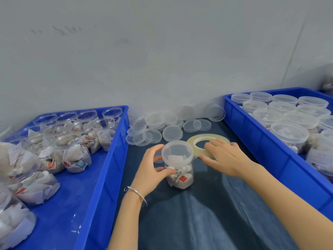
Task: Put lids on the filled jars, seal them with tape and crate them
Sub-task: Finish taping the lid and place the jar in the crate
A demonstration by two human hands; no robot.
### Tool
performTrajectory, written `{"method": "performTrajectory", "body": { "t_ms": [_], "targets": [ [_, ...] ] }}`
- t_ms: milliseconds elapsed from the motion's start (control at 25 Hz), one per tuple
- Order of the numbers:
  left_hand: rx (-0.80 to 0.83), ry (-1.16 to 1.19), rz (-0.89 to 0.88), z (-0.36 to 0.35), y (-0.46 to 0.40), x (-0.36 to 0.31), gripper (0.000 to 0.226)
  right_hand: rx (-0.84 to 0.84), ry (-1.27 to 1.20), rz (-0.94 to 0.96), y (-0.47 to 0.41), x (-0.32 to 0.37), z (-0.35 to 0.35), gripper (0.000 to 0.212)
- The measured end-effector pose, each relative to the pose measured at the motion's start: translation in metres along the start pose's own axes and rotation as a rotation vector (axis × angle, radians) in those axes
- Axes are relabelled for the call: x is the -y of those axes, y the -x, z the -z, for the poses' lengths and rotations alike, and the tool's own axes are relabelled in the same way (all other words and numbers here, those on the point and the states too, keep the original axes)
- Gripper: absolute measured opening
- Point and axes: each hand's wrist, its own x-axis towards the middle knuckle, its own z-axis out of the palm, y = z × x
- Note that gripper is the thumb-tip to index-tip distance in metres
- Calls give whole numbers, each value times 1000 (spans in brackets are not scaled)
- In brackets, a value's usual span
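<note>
Place: a small packing workstation, the sort found in a workshop or small factory, not a home.
Wall: a bare, scuffed grey-white wall (144, 51) stands directly behind the work surface.
Counter: a dark blue cloth-covered counter (207, 213) runs between two crates.
Left crate: a shallow blue plastic crate (100, 177) holds many identical open clear plastic jars (72, 150) filled with white paper sachets.
Right crate: a second blue plastic crate (252, 134) holds rows of the same jars, lidded (288, 134).
Supplies: a heap of loose clear round plastic lids (162, 127) lies by the wall, and a large flat ring of pale yellowish tape (207, 138) lies near it.
</note>
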Motion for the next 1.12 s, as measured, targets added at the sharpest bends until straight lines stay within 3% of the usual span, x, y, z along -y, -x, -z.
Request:
{"method": "performTrajectory", "body": {
  "t_ms": [160, 280, 400, 560, 760, 1120],
  "targets": [
    [-61, -299, -119, -22, 10, -19, 81, -38, -13, -19, 4, 1, 0, 38],
    [-57, -609, -34, -41, -4, -38, 93, -63, 0, -35, 6, -2, 4, 40],
    [7, -758, -2, -47, -25, -45, 81, -83, 19, -55, 9, -5, 7, 40],
    [24, -812, -41, -50, -26, -38, 60, -144, 21, -106, 11, -4, 3, 45],
    [-19, -835, -96, -48, -25, -31, 58, -173, 10, -137, 8, 0, 4, 64],
    [-188, -694, -31, -64, -28, -33, 59, -260, 46, -209, 16, 11, 3, 56]
  ]
}}
